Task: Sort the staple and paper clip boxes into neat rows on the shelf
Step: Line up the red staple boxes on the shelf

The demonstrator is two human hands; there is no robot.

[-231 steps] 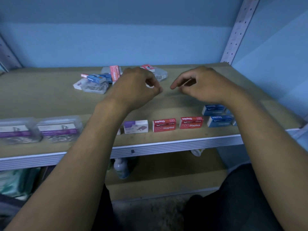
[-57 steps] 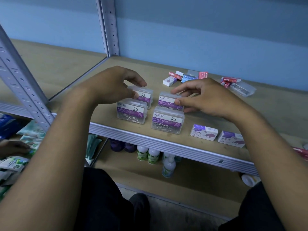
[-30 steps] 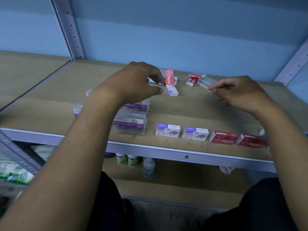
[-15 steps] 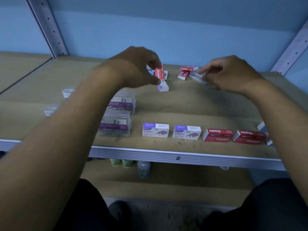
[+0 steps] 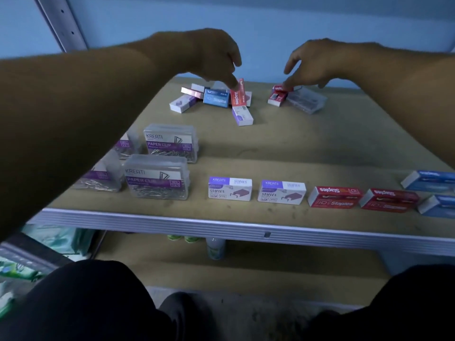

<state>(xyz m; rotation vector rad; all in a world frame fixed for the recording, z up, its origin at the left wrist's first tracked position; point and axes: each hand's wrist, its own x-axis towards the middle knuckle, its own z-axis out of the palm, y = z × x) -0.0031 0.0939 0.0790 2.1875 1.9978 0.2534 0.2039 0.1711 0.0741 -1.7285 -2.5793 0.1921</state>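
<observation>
At the back of the shelf (image 5: pixel 295 143) lies a loose pile of staple boxes. My left hand (image 5: pixel 216 55) pinches the top of an upright red staples box (image 5: pixel 238 94) there, beside a blue box (image 5: pixel 216 97) and two purple-white boxes (image 5: pixel 183 103) (image 5: pixel 242 116). My right hand (image 5: pixel 317 62) has spread fingers, its fingertips touching a small red box (image 5: pixel 280 89) stacked on another, next to a clear paper clip box (image 5: pixel 306 100). Along the front stand clear paper clip boxes (image 5: pixel 157 177), purple-white staple boxes (image 5: pixel 230 190), red ones (image 5: pixel 334 196) and blue ones (image 5: pixel 428 180).
A grey metal rail (image 5: pixel 246 230) edges the shelf front, and a perforated upright (image 5: pixel 61 23) stands at the back left. Small bottles (image 5: pixel 215 247) stand on the lower shelf. Green packets (image 5: pixel 14 271) lie at the lower left. My left forearm hides part of two paper clip boxes.
Both hands left the paper clip boxes and reached to the back pile. My left hand stood the red box up. My right hand moved from the clear box to the small red boxes.
</observation>
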